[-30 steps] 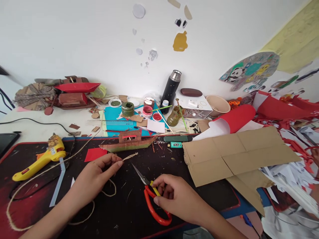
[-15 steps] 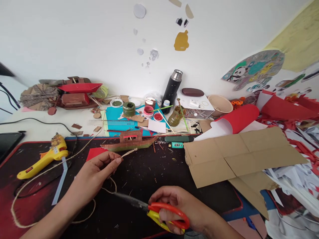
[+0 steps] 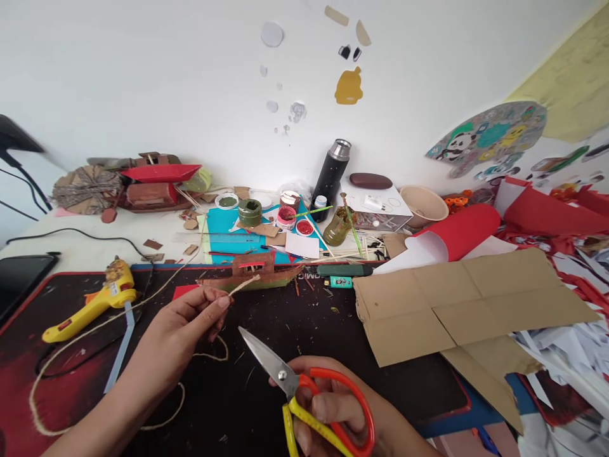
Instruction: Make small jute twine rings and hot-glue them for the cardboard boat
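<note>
My left hand (image 3: 193, 324) pinches a length of twine (image 3: 245, 285) near its end, and a short piece sticks out to the right past the fingertips. The rest of the twine loops down below the hand and round to the left across the mat. In my right hand (image 3: 333, 393) is a pair of scissors (image 3: 285, 377) with red and yellow handles. Their pointed blades aim up and left, apart from the twine. Just behind my left hand stands a small brown and green model boat (image 3: 257, 274).
A yellow hot glue gun (image 3: 95, 301) lies at left on the dark mat (image 3: 266, 419). Cardboard (image 3: 466, 304) covers the right side. At the back are paint pots (image 3: 250, 212), a jar with a brush (image 3: 337, 228), a black flask (image 3: 330, 171) and a larger model boat (image 3: 152, 190).
The scissors have turned in my right hand, their tip swinging upward and the handles spreading apart. My left hand keeps its pinch on the twine. The view has shifted slightly.
</note>
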The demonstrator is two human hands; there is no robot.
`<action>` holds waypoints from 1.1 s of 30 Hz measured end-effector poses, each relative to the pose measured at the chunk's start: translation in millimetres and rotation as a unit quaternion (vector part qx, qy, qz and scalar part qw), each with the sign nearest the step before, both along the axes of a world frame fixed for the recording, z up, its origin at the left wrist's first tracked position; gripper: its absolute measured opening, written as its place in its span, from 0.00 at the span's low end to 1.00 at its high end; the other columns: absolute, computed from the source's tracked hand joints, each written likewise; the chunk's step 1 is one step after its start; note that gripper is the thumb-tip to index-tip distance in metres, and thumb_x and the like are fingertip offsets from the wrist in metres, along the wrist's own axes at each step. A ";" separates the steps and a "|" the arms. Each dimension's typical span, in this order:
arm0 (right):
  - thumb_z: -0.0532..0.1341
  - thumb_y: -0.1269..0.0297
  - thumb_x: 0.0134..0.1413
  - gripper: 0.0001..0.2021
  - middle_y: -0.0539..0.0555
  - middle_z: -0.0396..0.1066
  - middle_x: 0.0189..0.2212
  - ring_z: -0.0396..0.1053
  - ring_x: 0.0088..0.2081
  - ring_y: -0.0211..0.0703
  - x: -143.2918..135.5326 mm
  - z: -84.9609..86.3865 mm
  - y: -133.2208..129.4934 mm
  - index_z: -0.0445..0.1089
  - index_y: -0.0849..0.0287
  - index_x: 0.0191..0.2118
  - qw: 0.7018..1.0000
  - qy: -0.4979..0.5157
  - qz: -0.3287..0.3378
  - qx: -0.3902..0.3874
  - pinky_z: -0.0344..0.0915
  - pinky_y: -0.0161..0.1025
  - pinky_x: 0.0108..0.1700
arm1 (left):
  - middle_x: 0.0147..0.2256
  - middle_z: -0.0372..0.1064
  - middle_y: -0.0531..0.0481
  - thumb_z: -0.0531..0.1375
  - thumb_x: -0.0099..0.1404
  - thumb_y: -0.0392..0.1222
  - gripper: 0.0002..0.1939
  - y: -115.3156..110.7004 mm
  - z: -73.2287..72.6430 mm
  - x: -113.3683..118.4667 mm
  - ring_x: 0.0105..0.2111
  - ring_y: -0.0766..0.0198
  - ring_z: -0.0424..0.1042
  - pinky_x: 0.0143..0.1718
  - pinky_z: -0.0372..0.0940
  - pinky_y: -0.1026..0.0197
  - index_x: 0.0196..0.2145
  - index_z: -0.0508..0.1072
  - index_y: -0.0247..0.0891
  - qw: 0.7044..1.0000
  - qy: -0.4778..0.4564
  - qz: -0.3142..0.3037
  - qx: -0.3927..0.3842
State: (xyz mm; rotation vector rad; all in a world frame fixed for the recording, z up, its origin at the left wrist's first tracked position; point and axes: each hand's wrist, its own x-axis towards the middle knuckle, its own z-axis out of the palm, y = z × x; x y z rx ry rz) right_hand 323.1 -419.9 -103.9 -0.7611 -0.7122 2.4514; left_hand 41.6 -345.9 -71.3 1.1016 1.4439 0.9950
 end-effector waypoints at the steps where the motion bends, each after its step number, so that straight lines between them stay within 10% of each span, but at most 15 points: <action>1: 0.79 0.39 0.53 0.42 0.52 0.77 0.29 0.72 0.21 0.37 -0.4 -2.6 0.3 0.71 0.64 0.64 1.000 0.004 -0.001 0.000 0.65 0.28 0.22 | 0.24 0.67 0.55 0.72 0.60 0.71 0.29 0.2 0.7 -0.4 0.23 0.64 0.63 0.25 0.61 0.63 0.28 0.75 0.42 1.000 0.003 0.000 0.004; 13: 0.67 0.14 0.46 0.58 0.62 0.84 0.41 0.85 0.44 0.60 0.0 16.6 -4.2 0.69 0.57 0.70 1.000 0.001 -0.009 0.017 0.78 0.51 0.47 | 0.24 0.69 0.55 0.70 0.61 0.67 0.24 0.5 9.5 2.1 0.24 0.62 0.66 0.26 0.65 0.62 0.28 0.76 0.43 0.997 0.072 -0.004 0.018; 22: 0.71 0.26 0.57 0.44 0.55 0.79 0.33 0.72 0.19 0.36 -11.5 -9.4 4.7 0.68 0.60 0.62 0.994 -0.079 0.010 0.074 0.67 0.30 0.23 | 0.27 0.78 0.53 0.66 0.65 0.61 0.18 -5.5 10.8 0.7 0.25 0.61 0.75 0.25 0.70 0.65 0.31 0.81 0.43 0.982 0.167 -0.006 0.092; 28: 0.72 0.28 0.58 0.42 0.50 0.77 0.33 0.70 0.19 0.32 -27.6 13.0 7.8 0.69 0.58 0.62 0.986 -0.132 0.023 0.096 0.65 0.29 0.24 | 0.27 0.82 0.57 0.63 0.73 0.55 0.14 -11.3 3.8 0.8 0.21 0.63 0.78 0.24 0.70 0.66 0.36 0.82 0.45 0.939 0.270 -0.056 0.208; 33: 0.73 0.28 0.56 0.43 0.49 0.76 0.32 0.70 0.19 0.32 -37.4 14.7 11.4 0.69 0.59 0.61 0.985 -0.142 0.011 0.093 0.67 0.29 0.23 | 0.29 0.83 0.55 0.57 0.81 0.47 0.15 -14.6 2.3 1.7 0.24 0.61 0.82 0.28 0.70 0.63 0.39 0.80 0.43 0.841 0.393 -0.101 0.358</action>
